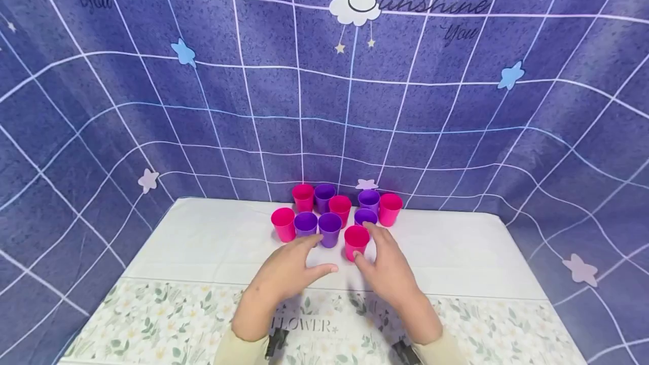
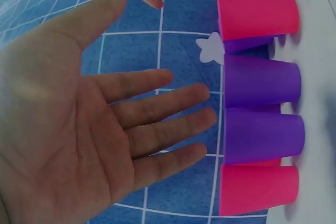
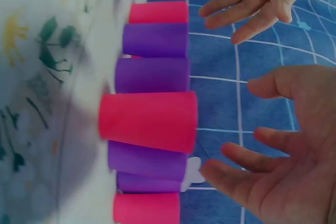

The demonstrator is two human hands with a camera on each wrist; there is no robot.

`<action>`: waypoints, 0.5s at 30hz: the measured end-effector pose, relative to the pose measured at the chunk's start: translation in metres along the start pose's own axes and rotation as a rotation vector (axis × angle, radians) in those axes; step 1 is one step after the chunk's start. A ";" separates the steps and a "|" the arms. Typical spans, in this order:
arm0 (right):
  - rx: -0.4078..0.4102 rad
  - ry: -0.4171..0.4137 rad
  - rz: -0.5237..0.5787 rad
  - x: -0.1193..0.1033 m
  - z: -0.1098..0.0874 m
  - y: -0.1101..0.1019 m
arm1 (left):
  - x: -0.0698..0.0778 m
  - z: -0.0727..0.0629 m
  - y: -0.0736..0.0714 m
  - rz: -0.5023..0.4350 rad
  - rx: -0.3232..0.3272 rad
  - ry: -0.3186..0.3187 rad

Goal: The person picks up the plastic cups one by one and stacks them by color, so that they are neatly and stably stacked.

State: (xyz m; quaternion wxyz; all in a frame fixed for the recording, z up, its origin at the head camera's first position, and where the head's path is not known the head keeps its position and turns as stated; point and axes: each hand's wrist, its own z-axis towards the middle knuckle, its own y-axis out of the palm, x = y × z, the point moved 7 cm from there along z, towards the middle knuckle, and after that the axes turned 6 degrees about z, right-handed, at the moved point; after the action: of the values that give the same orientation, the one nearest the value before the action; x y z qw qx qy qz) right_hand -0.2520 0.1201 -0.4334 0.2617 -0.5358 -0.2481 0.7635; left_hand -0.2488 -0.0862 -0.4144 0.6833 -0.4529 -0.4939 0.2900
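A: What's nearest on your feeds?

B: Between the wrists I can read the word "FLOWER" point(image 1: 302, 325), printed on the flowered part of the tablecloth point(image 1: 167, 314), with a small mark after it.

A: And the hands?

B: The left hand point(image 1: 286, 269) is spread, thumb well out, nothing in it; its wrist view shows me fingertips just short of the cup rims. The right hand point(image 1: 387, 266) is spread too. From the head it frames the front pink cup point(image 1: 355, 243), but its wrist view shows me a gap, so I judge no contact.

A: How would I handle that cup well?

B: I'd come down squarely, thumb and fingers on opposite walls below the rim, and squeeze gently; it looks light and could flex. I'd watch the purple cup close behind point(image 1: 365, 217), which a low fingertip could knock, and lift straight up before going sideways.

A: The others?

B: Two purple cups point(image 1: 330, 230) stand side by side in front of the left fingers, with the left-end pink cup point(image 1: 284, 225) beside them. More pink and purple ones stand behind, ten in all, upright, mouths up. I see no lettering on them.

A: Farthest?

B: The backdrop point(image 1: 324, 94): dark script reading "Sunshine You" point(image 1: 431, 1) by a white cloud point(image 1: 350, 10), and a repeat at upper left, its start cut off.
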 end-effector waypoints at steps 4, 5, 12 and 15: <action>0.073 -0.004 0.034 0.006 0.003 0.003 | -0.001 0.002 0.007 0.014 -0.018 -0.003; 0.091 -0.005 0.041 0.009 0.004 0.003 | -0.001 0.003 0.010 0.015 -0.023 -0.003; 0.160 0.048 0.177 0.024 0.010 0.003 | -0.003 0.010 0.019 -0.020 -0.039 -0.009; 0.164 0.089 0.229 0.031 0.011 0.006 | -0.004 0.012 0.024 -0.044 -0.052 -0.017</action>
State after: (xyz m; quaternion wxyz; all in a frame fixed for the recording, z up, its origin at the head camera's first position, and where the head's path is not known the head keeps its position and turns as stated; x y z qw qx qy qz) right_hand -0.2721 0.1353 -0.4552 0.2266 -0.5707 -0.1105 0.7815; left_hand -0.2598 -0.0756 -0.4370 0.6734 -0.4570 -0.5169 0.2655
